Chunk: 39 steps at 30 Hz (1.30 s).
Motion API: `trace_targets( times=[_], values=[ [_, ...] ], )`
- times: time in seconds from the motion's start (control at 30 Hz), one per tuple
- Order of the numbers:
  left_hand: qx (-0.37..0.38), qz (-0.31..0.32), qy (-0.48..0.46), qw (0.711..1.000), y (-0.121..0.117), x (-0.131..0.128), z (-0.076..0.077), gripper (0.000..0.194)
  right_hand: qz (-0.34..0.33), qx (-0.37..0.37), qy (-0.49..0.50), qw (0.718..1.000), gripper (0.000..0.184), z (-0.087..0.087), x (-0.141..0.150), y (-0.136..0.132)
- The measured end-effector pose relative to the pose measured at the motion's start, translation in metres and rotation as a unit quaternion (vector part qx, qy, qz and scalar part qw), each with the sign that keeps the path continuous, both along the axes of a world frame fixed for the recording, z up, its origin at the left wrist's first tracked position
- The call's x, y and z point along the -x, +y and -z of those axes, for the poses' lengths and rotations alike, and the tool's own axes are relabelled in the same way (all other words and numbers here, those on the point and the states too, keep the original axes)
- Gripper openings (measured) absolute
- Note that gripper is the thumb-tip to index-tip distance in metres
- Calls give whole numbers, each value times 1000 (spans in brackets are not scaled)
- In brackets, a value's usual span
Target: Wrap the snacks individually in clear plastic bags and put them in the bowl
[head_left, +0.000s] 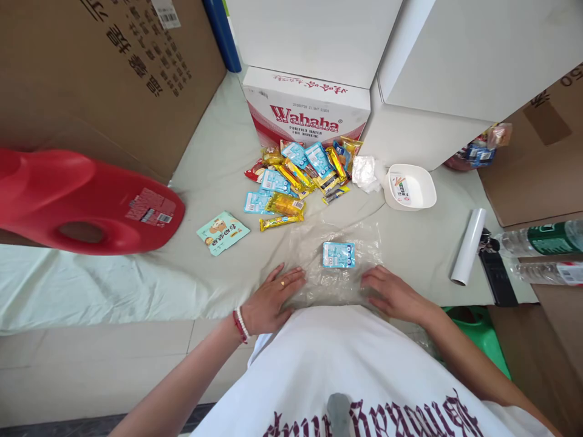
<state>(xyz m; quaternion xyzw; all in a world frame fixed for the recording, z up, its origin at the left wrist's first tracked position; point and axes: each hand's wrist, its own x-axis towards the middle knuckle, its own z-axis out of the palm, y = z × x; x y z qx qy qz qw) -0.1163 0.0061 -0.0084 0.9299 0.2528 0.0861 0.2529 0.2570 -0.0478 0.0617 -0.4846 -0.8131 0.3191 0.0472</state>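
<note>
A clear plastic bag [310,246] lies spread flat on the cloth-covered surface in front of me. On its middle rests a small blue-and-white packet [338,255]. My left hand [277,297] lies with fingers stretched over the bag's left edge. At the right edge, my right hand [392,294] touches the plastic, its fingers loosely bent and apart, with nothing visible gripped. Beyond the bag is a pile of snack packets, among them a yellow-wrapped bar [281,222] and a blue packet [317,159]. A few mint-green printed cards or packets [223,233] lie to the left.
A Wahaha water carton [307,109] stands behind the pile. At left is a large red jug [100,206]. To the right are a white square bowl [426,189], crumpled white plastic [364,172], a white roll [469,246], a black object [498,279] and plastic bottles [551,238].
</note>
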Motion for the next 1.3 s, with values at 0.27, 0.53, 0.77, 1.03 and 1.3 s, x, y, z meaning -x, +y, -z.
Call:
trace_targets(
  times=[0.27, 0.53, 0.77, 1.03, 1.3],
  values=[
    [86, -76, -30, 993, 21, -6, 6, 32, 111, -25, 116, 987, 23, 45, -12, -30],
    [130, -196, -139, 962, 74, -29, -22, 32, 180, -1, 135, 974, 25, 12, -27, 39],
    [41, -310, -98, 945, 91, -56, 5, 30, 195, -20, 37, 980, 17, 31, -33, 92],
    [27, -359, -70, 930, 88, -68, 13, 29, 126, -236, -32, 963, 38, 16, 28, 66],
    [-186, -533, -176, 806, 71, -48, -19, 27, 42, -101, -12, 994, 37, 53, 55, 80]
  ],
)
